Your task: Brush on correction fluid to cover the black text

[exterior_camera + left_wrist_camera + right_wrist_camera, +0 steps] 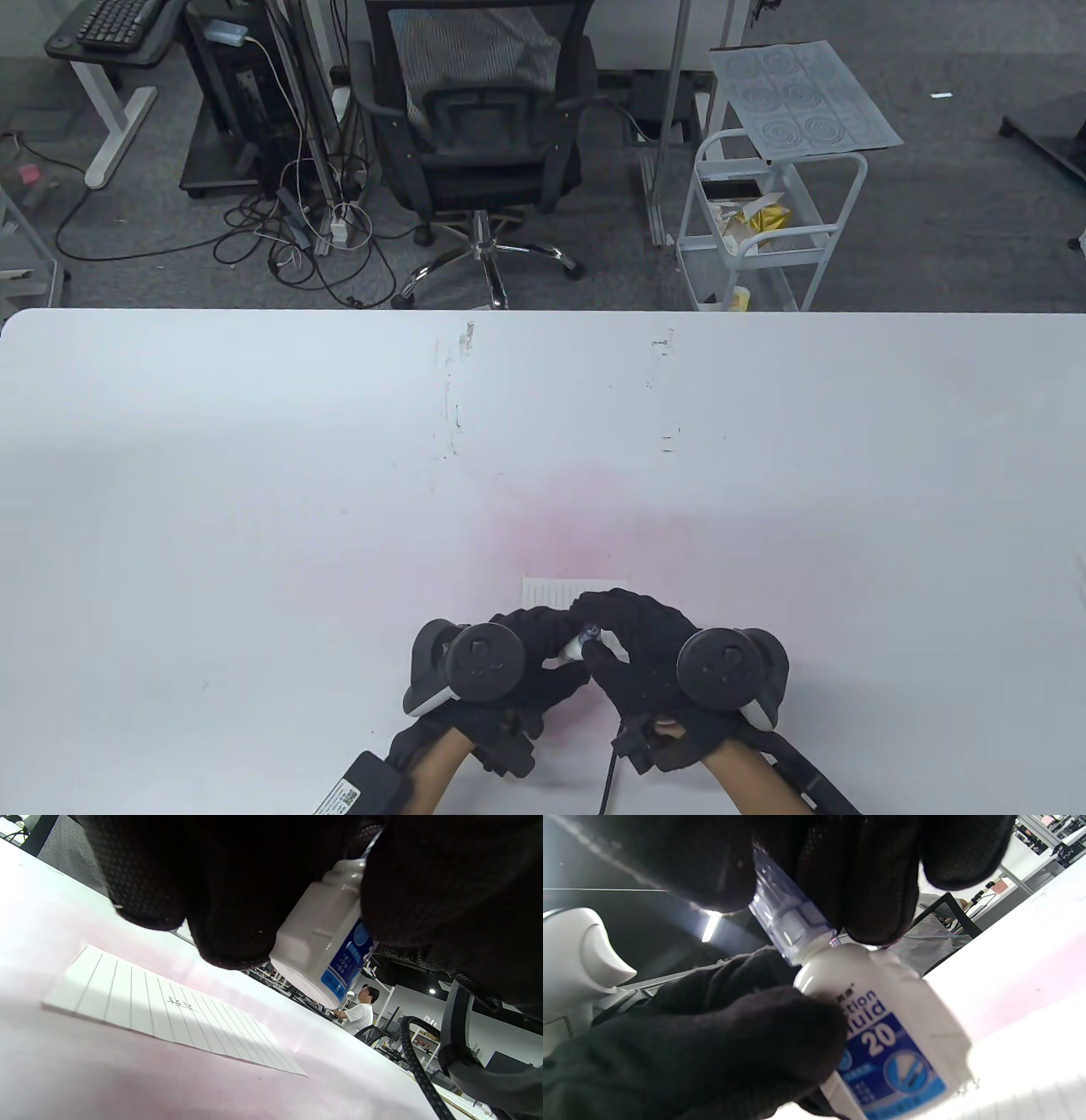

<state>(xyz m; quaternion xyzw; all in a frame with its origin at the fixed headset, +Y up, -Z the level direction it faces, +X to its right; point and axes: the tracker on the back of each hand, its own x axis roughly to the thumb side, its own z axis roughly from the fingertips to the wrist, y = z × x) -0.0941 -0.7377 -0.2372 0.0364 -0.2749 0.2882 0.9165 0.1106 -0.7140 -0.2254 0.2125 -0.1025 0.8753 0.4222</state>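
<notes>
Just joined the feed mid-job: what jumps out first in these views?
Both gloved hands meet at the table's near edge: the left hand holds a white correction fluid bottle and the right hand grips its clear cap. Just beyond them lies a small lined paper with a short line of black text, uncovered, on a pink-stained patch of the white table.

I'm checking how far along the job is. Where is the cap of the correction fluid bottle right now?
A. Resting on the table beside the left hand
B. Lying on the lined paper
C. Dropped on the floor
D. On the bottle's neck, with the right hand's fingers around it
D: in the right wrist view the clear cap sits on the neck of the correction fluid bottle, the right hand grips it, and the left hand holds the bottle.
</notes>
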